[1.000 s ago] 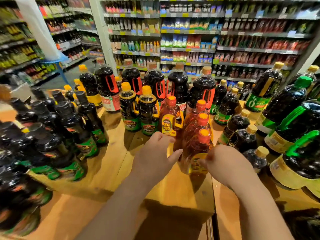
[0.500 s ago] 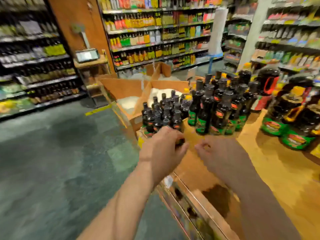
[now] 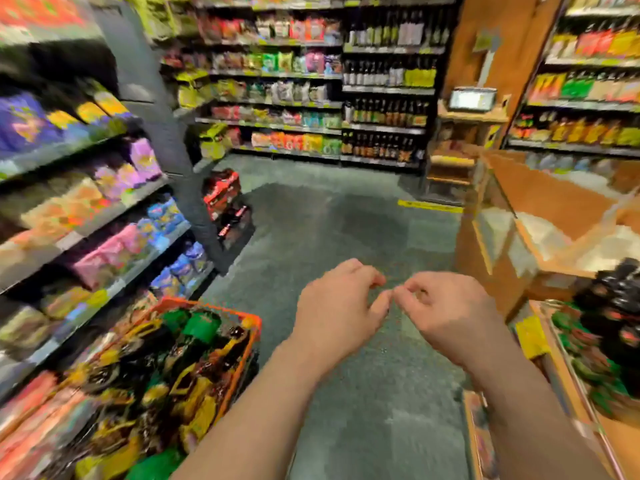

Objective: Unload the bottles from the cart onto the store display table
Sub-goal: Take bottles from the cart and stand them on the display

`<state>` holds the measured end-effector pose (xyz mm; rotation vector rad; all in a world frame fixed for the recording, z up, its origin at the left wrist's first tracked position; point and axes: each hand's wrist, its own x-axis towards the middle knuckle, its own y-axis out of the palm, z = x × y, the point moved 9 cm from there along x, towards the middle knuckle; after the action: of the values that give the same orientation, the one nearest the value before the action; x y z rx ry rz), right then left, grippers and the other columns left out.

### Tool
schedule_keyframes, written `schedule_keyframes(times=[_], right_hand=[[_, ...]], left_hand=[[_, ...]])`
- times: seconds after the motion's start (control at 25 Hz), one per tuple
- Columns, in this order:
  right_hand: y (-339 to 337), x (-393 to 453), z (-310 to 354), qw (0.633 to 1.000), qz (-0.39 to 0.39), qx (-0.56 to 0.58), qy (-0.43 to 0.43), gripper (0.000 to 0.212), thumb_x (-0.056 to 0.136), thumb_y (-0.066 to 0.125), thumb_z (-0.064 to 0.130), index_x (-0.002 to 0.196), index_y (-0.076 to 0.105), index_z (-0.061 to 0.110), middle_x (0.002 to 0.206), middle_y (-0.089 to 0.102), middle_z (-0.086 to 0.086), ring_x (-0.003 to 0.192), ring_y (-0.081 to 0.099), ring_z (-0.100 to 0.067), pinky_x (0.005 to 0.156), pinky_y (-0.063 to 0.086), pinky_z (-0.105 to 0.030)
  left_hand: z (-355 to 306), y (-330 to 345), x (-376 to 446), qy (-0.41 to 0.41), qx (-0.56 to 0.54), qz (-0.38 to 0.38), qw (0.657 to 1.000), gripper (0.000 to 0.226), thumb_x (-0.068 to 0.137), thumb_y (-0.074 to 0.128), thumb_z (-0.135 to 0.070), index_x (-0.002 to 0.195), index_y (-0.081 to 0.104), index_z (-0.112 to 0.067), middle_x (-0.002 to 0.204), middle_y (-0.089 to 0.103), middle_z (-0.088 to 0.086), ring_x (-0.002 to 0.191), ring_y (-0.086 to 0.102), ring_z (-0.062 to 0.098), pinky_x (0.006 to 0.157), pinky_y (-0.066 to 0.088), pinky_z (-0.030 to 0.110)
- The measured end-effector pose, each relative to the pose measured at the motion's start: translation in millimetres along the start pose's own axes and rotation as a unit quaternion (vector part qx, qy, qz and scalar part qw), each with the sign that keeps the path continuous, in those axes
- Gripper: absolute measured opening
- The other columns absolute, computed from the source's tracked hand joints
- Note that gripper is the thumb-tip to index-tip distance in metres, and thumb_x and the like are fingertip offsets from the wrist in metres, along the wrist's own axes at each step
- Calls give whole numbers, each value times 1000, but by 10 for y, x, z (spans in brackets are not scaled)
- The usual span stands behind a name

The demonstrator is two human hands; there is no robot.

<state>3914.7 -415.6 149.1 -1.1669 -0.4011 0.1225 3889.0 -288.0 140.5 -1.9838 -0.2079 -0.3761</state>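
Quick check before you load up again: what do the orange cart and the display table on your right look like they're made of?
Orange cart: looks like moulded plastic, going by the bright uniform orange rim, though blur leaves this open. Display table: appears to be wood or wood veneer, warm brown with a smooth, slightly glossy top; the grain is too blurred to confirm.

Left hand [image 3: 341, 311] and right hand [image 3: 446, 315] loosely curled, empty, fingertips nearly touching.
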Motion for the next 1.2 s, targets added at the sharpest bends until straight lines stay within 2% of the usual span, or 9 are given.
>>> schedule_keyframes(times=[0.12,0.32,0.44,0.56,0.68,0.8,0.88,1.04,1.2], right_hand=[[515,527,698,994,62,26,-84,26,89,53,46,90,70,27,94,72,1,95,65,-23,74,50,-33],[1206,1121,1780,963,106,85,-232,25,88,54,47,88,70,28,87,71,2,91,64,-23,73,52,-36],[1536,1434,2350,933,154,107,-306,25,88,53,47,88,70,29,83,70,4,90,63,-23,70,50,-33],[1859,1544,2834,894,199,141,-377,24,90,52,45,85,68,29,64,54,12,80,59,-19,61,40,-31],[2312,1401,3151,851,255,156,-432,20,91,53,42,82,65,29,66,57,8,73,56,-19,59,44,-34],[2837,1196,3373,819,315,147,-457,22,92,53,39,82,66,26,65,53,9,68,52,-16,56,39,-32],[3190,1061,3463,807,344,139,-460,26,93,52,37,79,67,20,65,56,7,66,54,-16,55,41,-33],[3901,937,3358,817,366,64,-440,27,90,51,34,73,65,18,69,63,1,72,61,-24,53,38,-32],[4705,890,3075,816,389,-42,-426,21,85,54,35,82,67,18,83,68,-4,85,65,-28,61,45,-32]], left_hand=[[826,-318,-112,-97,35,-30,994,38,85,49,-53,106,69,-29,105,64,-6,101,63,19,80,51,35],[1889,-739,-274,-245,86,-65,964,28,91,55,-49,110,67,-31,108,64,-8,104,61,18,83,51,35],[2433,-965,-363,-348,102,-94,927,30,93,53,-50,113,65,-33,110,63,-12,105,60,14,85,52,37],[2840,-1062,-543,-436,122,-103,886,31,95,50,-51,116,64,-34,110,62,-13,99,60,11,80,53,35],[3105,-962,-882,-509,129,-105,845,31,94,51,-51,114,66,-32,111,63,-11,98,61,12,78,54,37],[3331,-684,-1278,-579,132,-58,802,32,96,49,-48,118,64,-30,112,62,-10,102,60,14,76,54,35],[3498,-458,-1483,-602,126,-29,788,30,97,48,-45,117,64,-28,111,61,-8,99,59,16,70,50,31],[3880,-23,-1697,-619,98,23,779,31,98,47,-43,116,64,-24,109,60,-3,94,61,19,69,55,36],[4252,554,-1963,-626,89,90,770,30,97,45,-40,113,62,-20,111,59,2,91,63,26,67,55,37]])
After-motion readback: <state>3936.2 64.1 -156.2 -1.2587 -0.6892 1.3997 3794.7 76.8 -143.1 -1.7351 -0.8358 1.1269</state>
